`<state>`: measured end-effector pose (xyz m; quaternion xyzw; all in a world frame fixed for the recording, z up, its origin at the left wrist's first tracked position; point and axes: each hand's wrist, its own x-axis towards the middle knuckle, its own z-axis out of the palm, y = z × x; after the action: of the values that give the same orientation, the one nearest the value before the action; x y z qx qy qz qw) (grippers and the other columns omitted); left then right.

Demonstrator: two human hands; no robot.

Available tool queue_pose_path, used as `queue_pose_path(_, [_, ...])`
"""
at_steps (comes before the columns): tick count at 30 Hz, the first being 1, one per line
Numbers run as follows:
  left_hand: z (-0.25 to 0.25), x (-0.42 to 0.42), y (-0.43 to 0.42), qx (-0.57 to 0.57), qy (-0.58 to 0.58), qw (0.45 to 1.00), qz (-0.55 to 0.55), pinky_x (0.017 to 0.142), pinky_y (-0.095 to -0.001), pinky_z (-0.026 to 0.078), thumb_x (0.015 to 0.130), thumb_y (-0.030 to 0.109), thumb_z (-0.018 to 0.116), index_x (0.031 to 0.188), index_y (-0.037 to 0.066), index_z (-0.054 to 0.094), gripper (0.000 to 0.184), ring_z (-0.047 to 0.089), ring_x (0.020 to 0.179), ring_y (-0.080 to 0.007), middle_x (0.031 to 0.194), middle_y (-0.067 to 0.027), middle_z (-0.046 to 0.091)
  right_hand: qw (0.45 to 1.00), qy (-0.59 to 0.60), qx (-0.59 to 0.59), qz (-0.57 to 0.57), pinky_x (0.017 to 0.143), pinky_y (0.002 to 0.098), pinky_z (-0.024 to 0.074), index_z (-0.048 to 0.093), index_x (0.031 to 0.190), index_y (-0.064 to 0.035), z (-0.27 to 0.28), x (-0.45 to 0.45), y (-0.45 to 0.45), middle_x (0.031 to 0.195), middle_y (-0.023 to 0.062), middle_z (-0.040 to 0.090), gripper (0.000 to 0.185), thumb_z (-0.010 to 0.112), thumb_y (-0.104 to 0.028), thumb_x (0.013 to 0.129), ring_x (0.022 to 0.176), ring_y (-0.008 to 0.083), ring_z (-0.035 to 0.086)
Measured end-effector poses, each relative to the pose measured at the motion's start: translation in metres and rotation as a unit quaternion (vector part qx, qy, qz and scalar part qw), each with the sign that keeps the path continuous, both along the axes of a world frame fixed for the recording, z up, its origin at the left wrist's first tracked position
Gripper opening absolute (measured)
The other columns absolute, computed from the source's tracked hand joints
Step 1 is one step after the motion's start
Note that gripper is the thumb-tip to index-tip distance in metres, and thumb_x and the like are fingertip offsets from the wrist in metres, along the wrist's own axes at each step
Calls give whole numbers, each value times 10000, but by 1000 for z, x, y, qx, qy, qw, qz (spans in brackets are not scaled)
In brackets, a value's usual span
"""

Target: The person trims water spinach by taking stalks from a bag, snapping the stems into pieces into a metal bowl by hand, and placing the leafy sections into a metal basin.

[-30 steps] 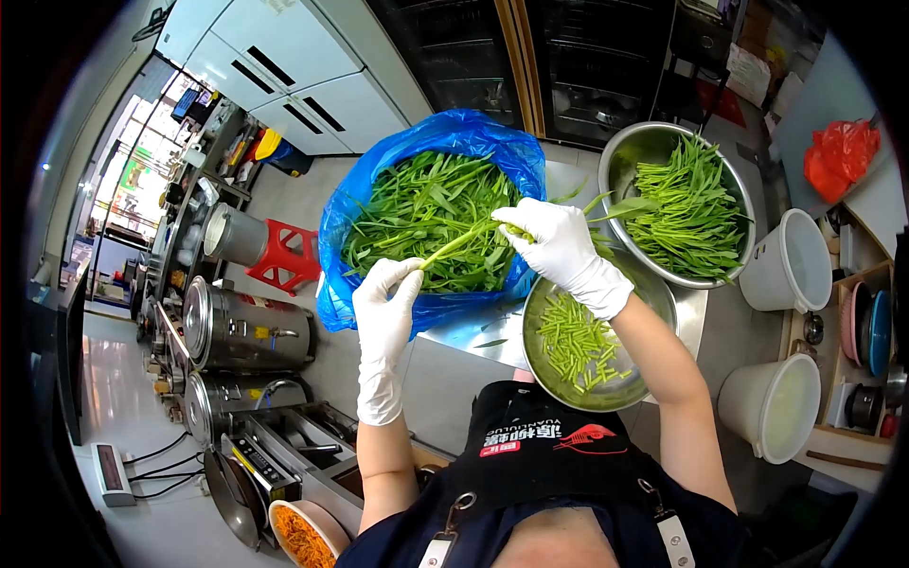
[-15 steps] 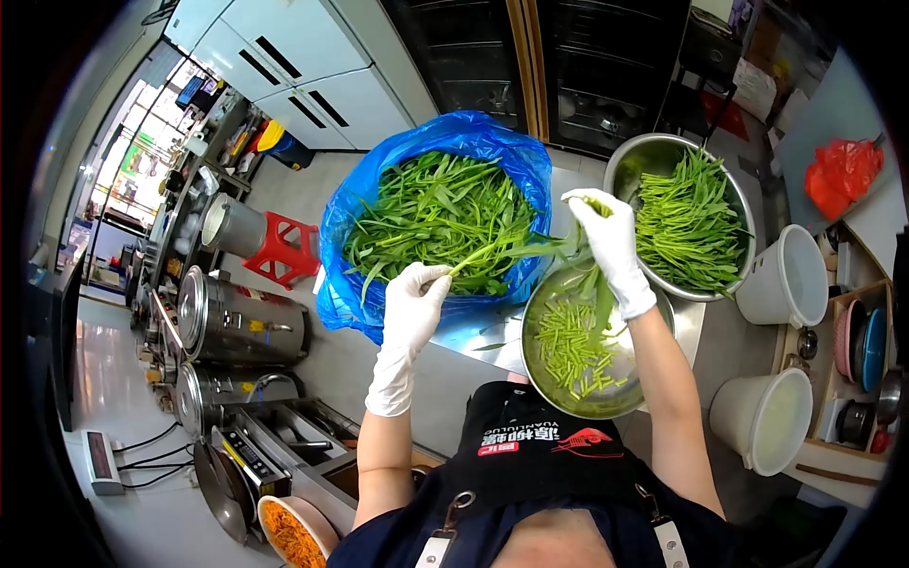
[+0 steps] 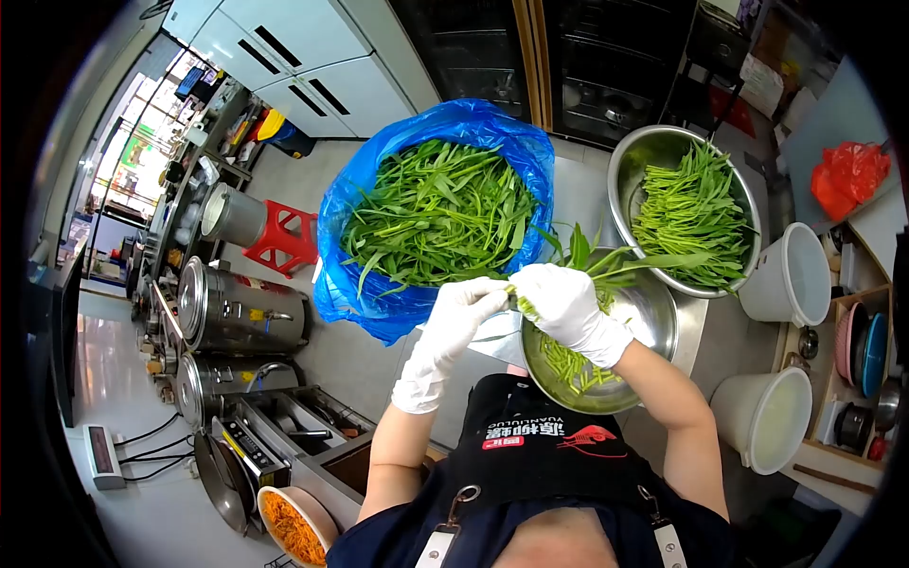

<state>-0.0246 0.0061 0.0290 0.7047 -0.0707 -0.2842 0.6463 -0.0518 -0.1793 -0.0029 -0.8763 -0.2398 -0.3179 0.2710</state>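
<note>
White gloves cover both hands. My right hand (image 3: pixel 565 308) is closed round a bunch of green stems, whose leaves (image 3: pixel 611 268) stick out to the right over the near bowl. Touching it on the left, my left hand (image 3: pixel 464 317) pinches the stem ends between thumb and fingers. Long leafy greens (image 3: pixel 440 213) fill the blue plastic bag (image 3: pixel 338 275) beyond my left hand. Short cut stem pieces (image 3: pixel 573 367) lie in the near metal bowl (image 3: pixel 658 327), partly hidden by my right hand. A larger metal bowl (image 3: pixel 625 175) behind it holds bundled leafy stems (image 3: pixel 691 218).
Under the bag and bowls is a metal table (image 3: pixel 578 194). White buckets (image 3: pixel 762 417) stand at the right. A red stool (image 3: pixel 284 244) and steel pots (image 3: pixel 241 317) are at the left. Orange shreds fill a tub (image 3: pixel 322 516) at the lower left.
My left hand has moved right, away from the bag, and my right hand has come down and left to meet it. The leaves now extend over the near bowl.
</note>
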Motion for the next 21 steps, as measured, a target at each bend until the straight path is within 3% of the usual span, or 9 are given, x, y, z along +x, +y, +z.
queue_pose_path(3, [-16, -3, -23, -43, -28, 999, 1, 761, -213, 444, 876, 107, 633, 1002, -33, 697, 199, 560, 799, -75, 859, -9, 642, 977, 106, 185, -29, 620, 332, 526, 642, 919, -81, -10, -11, -11, 850, 94, 637, 166, 700, -127, 769, 714, 263, 646])
queue_pose_path(5, [-27, -7, -40, -57, -44, 997, -6, 775, -224, 443, 886, 107, 627, 1018, -34, 700, 206, 559, 811, -80, 868, -4, 642, 959, 129, 245, -53, 628, 289, 515, 646, 901, -42, -18, -16, -24, 848, 71, 665, 116, 683, -81, 799, 686, 205, 642])
queue_pose_path(7, [-31, -13, -48, -77, -68, 992, -71, 777, -227, 443, 894, 106, 621, 1031, -25, 703, 207, 559, 811, -82, 869, -3, 641, 831, 288, 464, -107, 628, 246, 490, 666, 927, -33, -27, -22, -57, 846, 19, 676, 107, 668, -79, 831, 696, 119, 618])
queue_pose_path(11, [-56, -20, -56, 56, -102, 982, -148, 775, -263, 478, 907, 147, 603, 1090, 5, 695, 249, 612, 836, -128, 887, -71, 678, 733, 314, 579, -172, 519, 147, 349, 684, 1041, -58, -9, -47, -134, 843, -35, 654, 166, 642, -113, 890, 617, 5, 464])
queue_pose_path(12, [-73, -22, -54, 125, -237, 947, -177, 780, -312, 499, 901, 210, 618, 1073, 43, 705, 255, 653, 877, -206, 930, -128, 693, 739, 298, 575, -188, 506, 142, 323, 680, 1049, -52, -3, -55, -144, 844, -40, 651, 170, 632, -120, 901, 603, -5, 435])
queue_pose_path(15, [-63, -4, -51, 233, -429, 864, -124, 768, -370, 505, 873, 261, 645, 972, 65, 726, 235, 649, 853, -289, 884, -148, 681, 770, 282, 532, -209, 511, 144, 317, 675, 1037, -46, 2, -81, -170, 833, -49, 639, 158, 601, -135, 930, 580, -6, 416])
queue_pose_path(17, [-56, 30, -47, 327, -519, 789, -18, 680, -408, 487, 798, 190, 683, 788, 69, 706, 124, 611, 749, -316, 776, -129, 638, 793, 291, 500, -188, 527, 159, 329, 672, 1015, -39, -8, -97, -185, 854, -29, 660, 142, 588, -119, 934, 594, 0, 426])
queue_pose_path(19, [-66, 69, -37, 424, -558, 709, 78, 646, -404, 490, 771, 169, 693, 749, 71, 705, 101, 606, 703, -315, 707, -126, 605, 809, 298, 484, -151, 639, 193, 416, 653, 979, -12, -16, -107, -188, 921, 35, 691, 130, 558, -95, 948, 704, 44, 540])
queue_pose_path(21, [-89, 99, -32, 526, -522, 669, 59, 604, -404, 508, 696, 242, 749, 693, 73, 708, 175, 636, 680, -301, 696, -119, 636, 803, 267, 524, -96, 768, 250, 478, 634, 972, 8, -29, -108, -181, 925, 79, 684, 135, 560, -104, 955, 810, 118, 613])
